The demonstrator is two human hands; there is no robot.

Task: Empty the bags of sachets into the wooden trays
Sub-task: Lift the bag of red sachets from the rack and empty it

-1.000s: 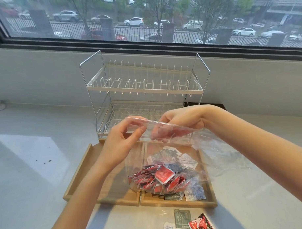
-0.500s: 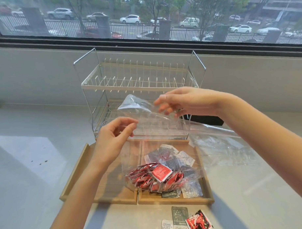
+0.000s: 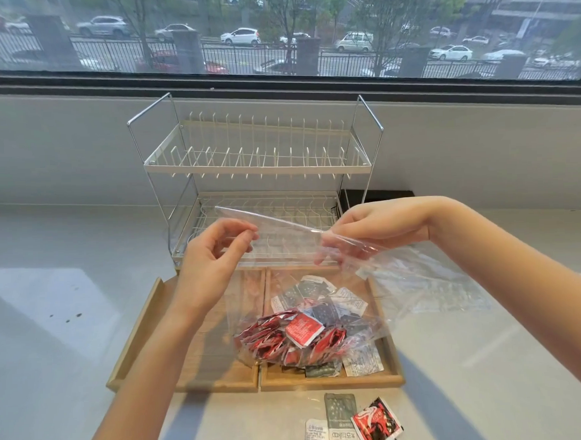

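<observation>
Clear bag [image 3: 283,239] of red sachets [image 3: 287,341] pinched at its mouth by left hand [image 3: 211,258] and right hand [image 3: 375,226].

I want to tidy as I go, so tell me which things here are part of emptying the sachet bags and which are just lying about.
Part of the job:
clear bag of red sachets, held by left hand and right hand
wooden trays
dark and white sachets in the right tray
loose sachets on the counter

Lying about:
wire dish rack
empty clear bag

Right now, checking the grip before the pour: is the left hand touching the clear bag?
Touching. The head view shows the left hand pinching the top edge of the clear bag between thumb and fingertips, opposite the right hand.
</observation>
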